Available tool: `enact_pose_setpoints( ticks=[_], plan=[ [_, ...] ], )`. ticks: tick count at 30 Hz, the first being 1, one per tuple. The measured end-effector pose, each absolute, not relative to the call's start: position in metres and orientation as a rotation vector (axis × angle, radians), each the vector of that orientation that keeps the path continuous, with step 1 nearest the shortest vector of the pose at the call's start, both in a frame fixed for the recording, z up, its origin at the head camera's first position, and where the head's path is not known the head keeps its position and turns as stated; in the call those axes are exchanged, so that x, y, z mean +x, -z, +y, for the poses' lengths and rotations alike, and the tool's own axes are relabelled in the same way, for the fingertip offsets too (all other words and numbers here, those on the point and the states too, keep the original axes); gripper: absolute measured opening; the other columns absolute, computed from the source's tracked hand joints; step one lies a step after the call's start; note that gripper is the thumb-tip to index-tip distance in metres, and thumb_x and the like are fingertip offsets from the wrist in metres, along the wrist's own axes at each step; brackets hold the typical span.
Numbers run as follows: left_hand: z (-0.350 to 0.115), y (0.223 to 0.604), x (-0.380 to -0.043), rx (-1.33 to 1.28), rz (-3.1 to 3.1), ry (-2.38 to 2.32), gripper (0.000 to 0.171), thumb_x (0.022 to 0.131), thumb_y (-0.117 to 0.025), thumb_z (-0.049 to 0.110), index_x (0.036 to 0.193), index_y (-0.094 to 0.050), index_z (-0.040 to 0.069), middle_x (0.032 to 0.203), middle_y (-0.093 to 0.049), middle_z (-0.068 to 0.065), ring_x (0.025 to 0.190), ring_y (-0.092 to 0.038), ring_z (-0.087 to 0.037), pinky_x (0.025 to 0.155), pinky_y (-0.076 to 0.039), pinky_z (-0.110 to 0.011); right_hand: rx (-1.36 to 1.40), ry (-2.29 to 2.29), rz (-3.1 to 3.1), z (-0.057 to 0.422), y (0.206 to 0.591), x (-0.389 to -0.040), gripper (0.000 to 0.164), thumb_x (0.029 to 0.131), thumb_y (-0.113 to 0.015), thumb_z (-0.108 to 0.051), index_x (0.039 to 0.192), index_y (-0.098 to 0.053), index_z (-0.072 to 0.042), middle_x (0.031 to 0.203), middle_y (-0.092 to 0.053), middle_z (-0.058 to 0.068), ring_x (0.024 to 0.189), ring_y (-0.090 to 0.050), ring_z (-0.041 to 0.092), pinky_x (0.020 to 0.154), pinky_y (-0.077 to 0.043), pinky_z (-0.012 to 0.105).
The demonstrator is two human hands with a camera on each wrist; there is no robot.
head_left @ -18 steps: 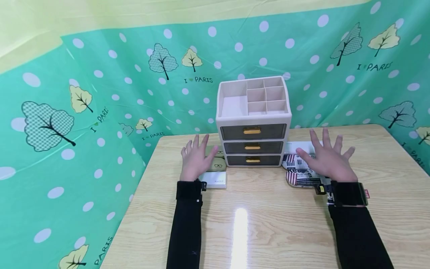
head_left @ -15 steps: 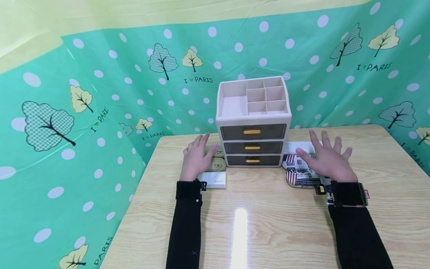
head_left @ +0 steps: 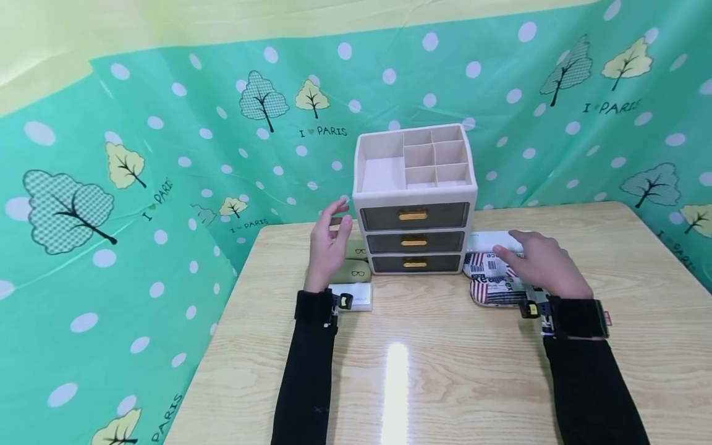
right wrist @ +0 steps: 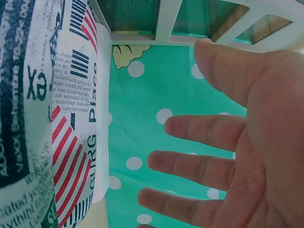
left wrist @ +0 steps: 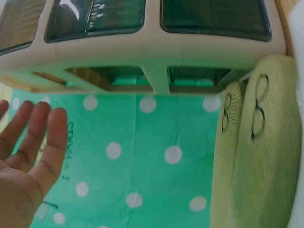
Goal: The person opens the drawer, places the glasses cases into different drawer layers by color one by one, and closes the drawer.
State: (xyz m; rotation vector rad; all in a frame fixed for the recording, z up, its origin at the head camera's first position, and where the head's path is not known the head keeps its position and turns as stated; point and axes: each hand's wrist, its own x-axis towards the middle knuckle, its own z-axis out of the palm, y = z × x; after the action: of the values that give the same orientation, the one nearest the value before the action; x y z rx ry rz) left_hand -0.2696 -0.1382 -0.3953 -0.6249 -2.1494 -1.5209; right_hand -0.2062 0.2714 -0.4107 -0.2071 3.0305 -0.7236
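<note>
The drawer box point(head_left: 416, 196) stands near the back edge of the counter point(head_left: 445, 364), close to the green cloth point(head_left: 306, 179). Against its left side lie two green cases point(head_left: 351, 271), a white box point(head_left: 363, 296) in front; by its right side, two striped cases point(head_left: 495, 292), another white box point(head_left: 489, 240) behind. Counter stretches forward and out to both side edges. Above the green cases, the left hand point(head_left: 327, 253) is loosely bent, thumb apart; the right hand point(head_left: 547, 264) hangs above the striped cases, fingers spread, a gap below.
</note>
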Motion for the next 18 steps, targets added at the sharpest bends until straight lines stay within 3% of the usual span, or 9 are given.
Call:
enact_pose_setpoints(
  ticks=[6,11,14,18],
  plan=[
    [-0.131,0.394,-0.283,-0.686,-2.136,1.552,0.053,0.109,-0.051,0.018,0.159,-0.034,0.015,0.144,-0.051,-0.016,0.115,-0.058,-0.035,0.088,-0.053,-0.051,-0.224,0.757,3.033,0.270,0.407,-0.204,0.081,0.107,-0.043,-0.055,0.148,-0.040,0.015,0.140,-0.048,0.041,0.131,-0.043,0.059,0.105,-0.035,0.074],
    [-0.128,0.390,-0.292,-0.735,-2.122,1.531,0.055,0.112,-0.044,0.028,0.163,-0.025,0.026,0.147,-0.049,-0.011,0.115,-0.059,-0.029,0.089,-0.057,-0.044,-0.251,0.842,3.057,0.267,0.406,-0.203,0.076,0.107,-0.047,-0.050,0.147,-0.042,0.014,0.130,-0.058,0.038,0.123,-0.053,0.055,0.104,-0.038,0.072],
    [-0.126,0.386,-0.295,-0.789,-2.114,1.469,0.055,0.111,-0.042,0.039,0.163,-0.028,0.030,0.150,-0.046,-0.008,0.117,-0.060,-0.026,0.087,-0.059,-0.041,-0.257,0.949,3.045,0.263,0.407,-0.204,0.074,0.107,-0.048,-0.050,0.149,-0.042,0.010,0.131,-0.059,0.035,0.120,-0.056,0.053,0.100,-0.043,0.070],
    [-0.124,0.383,-0.298,-0.855,-2.104,1.371,0.050,0.110,-0.041,0.042,0.157,-0.042,0.026,0.150,-0.046,-0.006,0.114,-0.058,-0.025,0.081,-0.058,-0.040,-0.280,1.059,3.026,0.257,0.404,-0.203,0.071,0.107,-0.049,-0.049,0.150,-0.044,0.006,0.140,-0.054,0.033,0.124,-0.054,0.052,0.096,-0.048,0.067]
  ],
)
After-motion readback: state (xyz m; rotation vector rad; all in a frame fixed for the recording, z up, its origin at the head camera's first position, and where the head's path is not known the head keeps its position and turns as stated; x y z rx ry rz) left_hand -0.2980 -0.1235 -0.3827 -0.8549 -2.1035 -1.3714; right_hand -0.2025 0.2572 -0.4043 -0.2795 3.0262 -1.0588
